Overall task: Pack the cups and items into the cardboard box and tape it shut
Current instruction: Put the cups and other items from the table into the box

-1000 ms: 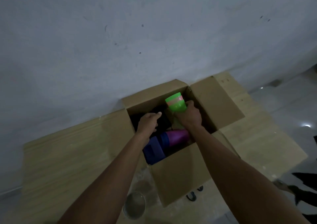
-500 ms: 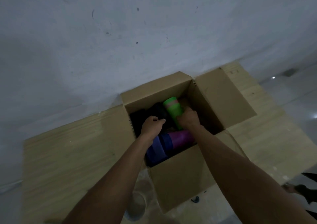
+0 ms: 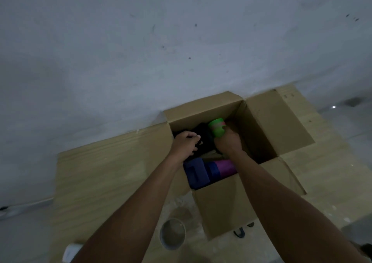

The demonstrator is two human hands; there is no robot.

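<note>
An open cardboard box [image 3: 225, 206] stands on the wooden table against the wall, its flaps spread out. My right hand [image 3: 228, 142] is inside it, shut around a green cup [image 3: 216, 127] with a pink band, held near the far wall of the box. My left hand [image 3: 184, 145] reaches into the left part of the box, fingers curled on a dark item [image 3: 203, 136]; whether it grips it is unclear. A purple cup [image 3: 225, 167] and a dark blue item [image 3: 196, 174] lie at the near side of the box.
A roll of clear tape [image 3: 172, 234] lies on the table in front of the box. A small white object [image 3: 70, 251] sits at the near left edge. A dark object [image 3: 239, 232] shows under the box's near corner. The grey wall rises right behind the box.
My right hand has pushed the green cup lower into the box, toward its far wall. My left hand stays on the dark item inside.
</note>
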